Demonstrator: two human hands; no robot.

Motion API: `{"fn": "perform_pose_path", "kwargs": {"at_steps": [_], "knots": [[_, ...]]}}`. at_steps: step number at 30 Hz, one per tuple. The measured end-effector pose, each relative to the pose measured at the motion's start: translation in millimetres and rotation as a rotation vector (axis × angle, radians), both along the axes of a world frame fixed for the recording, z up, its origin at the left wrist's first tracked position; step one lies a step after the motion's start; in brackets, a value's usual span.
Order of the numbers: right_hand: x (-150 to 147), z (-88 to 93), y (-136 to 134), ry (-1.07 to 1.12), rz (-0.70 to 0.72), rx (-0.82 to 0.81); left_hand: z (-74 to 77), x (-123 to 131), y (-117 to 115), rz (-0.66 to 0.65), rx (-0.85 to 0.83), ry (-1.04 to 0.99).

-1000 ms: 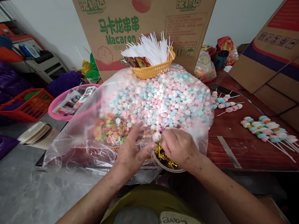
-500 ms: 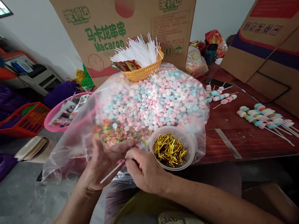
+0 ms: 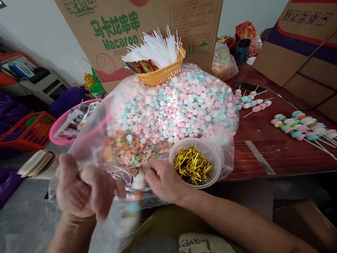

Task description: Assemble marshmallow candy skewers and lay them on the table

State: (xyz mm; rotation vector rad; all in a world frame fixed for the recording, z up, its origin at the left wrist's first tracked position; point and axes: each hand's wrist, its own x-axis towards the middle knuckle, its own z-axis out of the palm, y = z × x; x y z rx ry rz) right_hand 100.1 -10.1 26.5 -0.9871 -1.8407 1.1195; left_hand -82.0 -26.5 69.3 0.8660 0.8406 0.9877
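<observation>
My right hand [image 3: 165, 180] pinches a marshmallow skewer [image 3: 138, 185] near its stick, beside the clear tub. The skewer hangs downward with white, reddish and blue pieces on it, its lower end smeared by motion. To the left, my left hand [image 3: 86, 192] is slightly blurred, with the thumb raised apart from half-curled fingers and nothing visible in it. Its fingertips are close to the skewer but look apart from it. Beyond both hands lies a large clear bag of pastel marshmallows [image 3: 185, 108], with small colourful rings [image 3: 127, 148] at its near side.
Gold twist ties fill the clear tub [image 3: 215, 171]. A yellow basket [image 3: 161, 78] of white sticks rests on the bag. Finished skewers [image 3: 302, 127] lie on the red table [image 3: 242, 161] at right. Cardboard boxes [image 3: 155, 14] stand behind; a pink basin [image 3: 55, 131] is at left.
My left hand has moved left and away from my right hand, its palm no longer flat under the stick. The skewer has swung round and now hangs down from my right hand.
</observation>
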Motion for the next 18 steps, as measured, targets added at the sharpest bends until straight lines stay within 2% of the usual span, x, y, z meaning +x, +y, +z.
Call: {"fn": "perform_pose_path", "kwargs": {"at_steps": [2,4,6,8,10,12,14,15,16,18], "knots": [[1.1,0.0,2.4,0.011,-0.093,-0.028,-4.4,1.4,-5.1,-0.143,-0.052,0.141],[-0.5,1.6,-0.8,-0.016,-0.119,0.075,-14.1,13.3,-10.1,-0.151,-0.135,0.235],[-5.4,2.4,-8.4,-0.061,-0.103,0.156,-22.8,28.5,-13.6,-0.021,-0.151,0.248],[-10.0,1.6,-15.3,-0.086,-0.097,0.131,-27.1,38.9,-15.0,0.119,-0.131,0.262],[-9.8,1.4,-16.8,-0.053,-0.04,-0.01,-28.3,41.8,-14.0,0.241,-0.062,0.316],[-3.1,4.4,-11.7,0.015,0.073,-0.188,-29.6,41.5,-11.0,0.432,0.077,0.422],[9.1,10.6,-2.7,0.093,0.087,-0.243,-33.2,44.6,-6.9,0.565,0.207,0.586],[17.2,13.9,1.8,0.124,0.06,-0.223,-36.0,48.6,-4.4,0.538,0.249,0.653],[26.8,16.4,5.4,0.155,0.023,-0.195,-39.3,53.8,-1.3,0.434,0.271,0.701],[53.4,16.3,6.9,0.203,-0.061,-0.188,-46.5,64.5,7.9,0.047,0.319,0.709]]}}
